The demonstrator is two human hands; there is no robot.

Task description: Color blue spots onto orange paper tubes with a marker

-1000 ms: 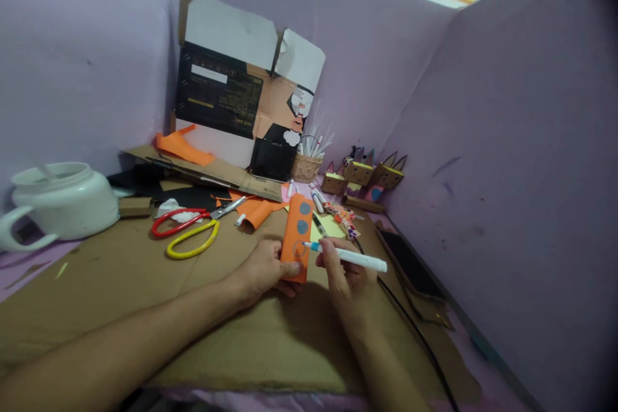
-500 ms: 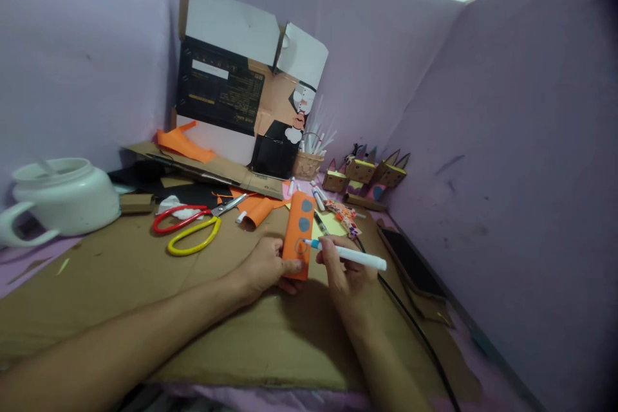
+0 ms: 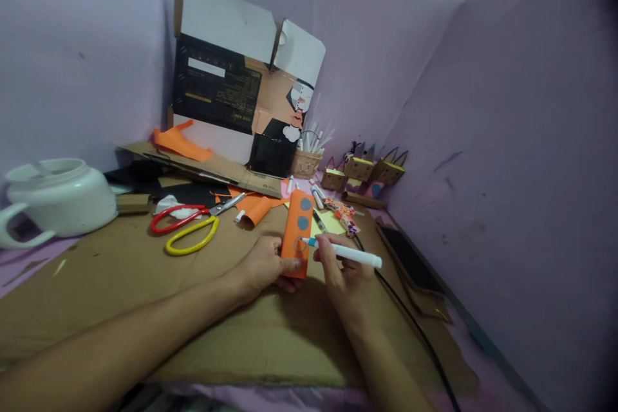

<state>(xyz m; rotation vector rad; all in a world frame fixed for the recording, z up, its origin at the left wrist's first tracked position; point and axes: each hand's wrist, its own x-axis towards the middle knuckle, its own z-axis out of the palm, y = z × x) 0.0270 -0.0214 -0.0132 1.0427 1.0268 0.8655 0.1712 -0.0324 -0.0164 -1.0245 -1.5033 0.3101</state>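
Observation:
My left hand (image 3: 268, 265) grips the lower end of an orange paper-covered box (image 3: 293, 226), thumb on its face and fingers underneath. Two filled blue-grey circles run down that face, with an outlined circle below them. In my right hand (image 3: 344, 270) is a white marker pen (image 3: 355, 254) with a blue collar, held between thumb and fingers. Its tip meets the box at the outlined circle. Left of the box lie scissors (image 3: 193, 225) with one red and one yellow handle. A rolled piece of orange paper (image 3: 258, 209) rests just behind my left hand.
A cardboard sheet (image 3: 232, 347) covers the table. At the left stands a white pot (image 3: 65, 196). An unfolded carton (image 3: 217, 84) leans at the back, beside a basket of markers (image 3: 306, 161). Small cardboard figures (image 3: 360, 168), a phone (image 3: 412, 257) and a black cable (image 3: 415, 322) are on the right.
The view has shifted slightly. The marker tip stays at the outlined circle, moving only a little, and my left hand keeps its hold on the box.

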